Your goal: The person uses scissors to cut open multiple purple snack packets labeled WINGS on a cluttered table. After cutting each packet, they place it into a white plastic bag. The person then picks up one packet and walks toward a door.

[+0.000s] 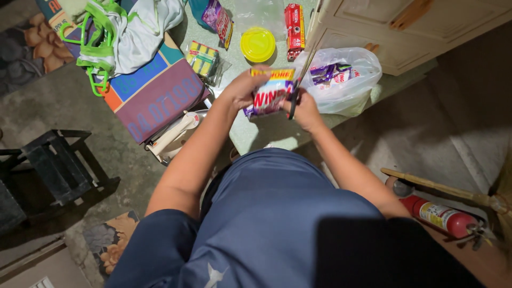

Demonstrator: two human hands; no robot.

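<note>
My left hand grips a small purple, red and yellow sachet pack by its left side, held upright in front of me. My right hand holds a pair of scissors with a dark handle, its blades pointing up along the pack's right edge. Both hands are above a pale green mat on the floor. Just right of the hands lies a clear plastic bag with more purple sachets inside.
On the mat lie a yellow round lid, a red sachet strip, sponges and a snack packet. A cream cabinet stands right, a colourful bag with cloth left, a black stool far left, a red extinguisher lower right.
</note>
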